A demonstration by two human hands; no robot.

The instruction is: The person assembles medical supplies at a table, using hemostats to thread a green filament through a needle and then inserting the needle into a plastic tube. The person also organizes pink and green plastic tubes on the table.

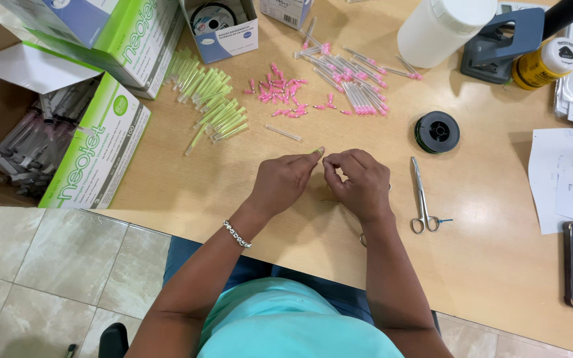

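Over a pale wooden surface [247, 192] the left hand [285, 180] pinches a small green-capped needle [318, 152] at its fingertips, while the right hand [361, 182] is curled narrow just beside it — whether it grips anything I cannot tell. Green caps [210, 93], pink caps [283, 93], a black spool [437, 131] and scissors [422, 199] lie around; below the edge, tiled floor [41, 265].

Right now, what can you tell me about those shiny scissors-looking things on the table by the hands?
The scissor-like tool looks like thin, shiny metal. It has two small finger rings at the end nearest the person and long, slim blades that appear closed, pointing away. It lies flat on the wooden table, just beside the right hand but not touching it. Nothing holds it. A small blue bit sticks out next to its rings, too small to identify.
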